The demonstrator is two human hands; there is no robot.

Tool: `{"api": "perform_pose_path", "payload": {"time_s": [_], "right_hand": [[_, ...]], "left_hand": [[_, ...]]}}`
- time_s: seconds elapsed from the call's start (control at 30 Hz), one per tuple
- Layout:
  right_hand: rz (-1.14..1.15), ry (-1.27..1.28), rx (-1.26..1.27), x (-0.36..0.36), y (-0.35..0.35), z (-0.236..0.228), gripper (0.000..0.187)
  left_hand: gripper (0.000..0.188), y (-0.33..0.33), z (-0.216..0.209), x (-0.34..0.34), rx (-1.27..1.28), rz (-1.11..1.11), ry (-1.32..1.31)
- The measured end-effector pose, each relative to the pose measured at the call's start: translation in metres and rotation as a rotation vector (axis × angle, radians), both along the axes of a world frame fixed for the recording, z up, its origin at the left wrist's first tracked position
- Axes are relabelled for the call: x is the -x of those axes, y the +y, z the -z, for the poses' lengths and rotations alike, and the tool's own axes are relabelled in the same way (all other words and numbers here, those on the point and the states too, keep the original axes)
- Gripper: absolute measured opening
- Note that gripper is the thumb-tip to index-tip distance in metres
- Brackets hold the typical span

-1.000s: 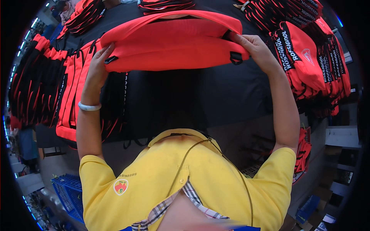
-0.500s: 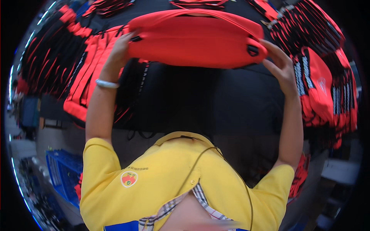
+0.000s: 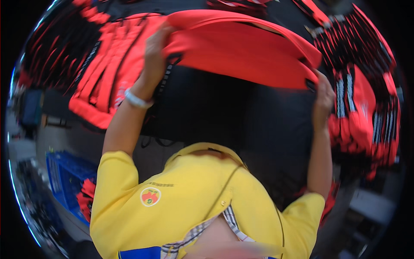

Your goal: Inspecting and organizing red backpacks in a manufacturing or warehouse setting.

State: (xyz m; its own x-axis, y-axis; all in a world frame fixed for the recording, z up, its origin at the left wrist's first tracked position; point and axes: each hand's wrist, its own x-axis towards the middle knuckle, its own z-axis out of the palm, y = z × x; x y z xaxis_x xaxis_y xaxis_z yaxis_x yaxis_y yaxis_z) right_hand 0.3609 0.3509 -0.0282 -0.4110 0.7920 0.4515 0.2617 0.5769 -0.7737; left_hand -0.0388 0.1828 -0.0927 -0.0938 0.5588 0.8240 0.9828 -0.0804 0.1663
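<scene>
A red fabric bag (image 3: 241, 54) is stretched between my two hands above a black work surface (image 3: 215, 112). Its upper edge bows away from the rest, so a gap shows along the top. Small black tabs stick out near both ends. My left hand (image 3: 155, 54) is closed on the bag's left end, its fingers partly hidden by the cloth. At the lower right end, my right hand (image 3: 323, 99) grips the corner beside a black tab. The bag slants down toward the right.
Left of the bag lie red backpacks (image 3: 108, 73) with black straps. Stacked red and black bags (image 3: 353, 47) line the far right, with more red ones (image 3: 360, 99) below them. A blue crate (image 3: 69, 177) stands on the floor at lower left, near red cloth (image 3: 87, 196).
The bag has shifted right and tilted, its right end now lower. Its top edge is spread wider. My right hand has moved down from the side to the lower corner.
</scene>
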Motion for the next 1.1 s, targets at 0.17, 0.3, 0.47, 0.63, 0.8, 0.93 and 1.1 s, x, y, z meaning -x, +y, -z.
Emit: {"api": "perform_pose_path", "payload": {"time_s": [0.17,0.3,0.47,0.63,0.8,0.93,1.1], "right_hand": [[-0.101,-0.235,-0.303,-0.011,-0.059,0.098,0.032],[-0.128,-0.208,0.490,-0.039,-0.127,0.222,0.030],[0.329,0.189,0.994,-0.062,-0.152,0.264,0.015],[0.441,0.015,0.553,-0.029,-0.118,0.247,0.022],[0.378,-0.298,0.294,0.002,-0.078,0.264,0.025],[0.094,0.309,1.152,-0.022,-0.067,0.267,0.014],[-0.047,0.518,1.466,-0.052,-0.079,0.262,0.015]], "left_hand": [[0.078,-0.083,0.150,-0.022,0.033,0.219,-1.444],[0.091,-0.134,0.203,-0.042,0.225,-0.331,-2.324],[0.066,-0.112,0.169,-0.080,0.393,-0.349,-1.689],[0.058,-0.066,0.161,-0.102,0.705,-0.151,-0.585],[0.067,-0.062,0.198,-0.127,1.033,-0.243,-0.124],[0.071,-0.079,0.217,-0.114,1.124,-0.228,-0.082],[0.072,-0.091,0.210,-0.118,1.160,-0.194,-0.088]]}}
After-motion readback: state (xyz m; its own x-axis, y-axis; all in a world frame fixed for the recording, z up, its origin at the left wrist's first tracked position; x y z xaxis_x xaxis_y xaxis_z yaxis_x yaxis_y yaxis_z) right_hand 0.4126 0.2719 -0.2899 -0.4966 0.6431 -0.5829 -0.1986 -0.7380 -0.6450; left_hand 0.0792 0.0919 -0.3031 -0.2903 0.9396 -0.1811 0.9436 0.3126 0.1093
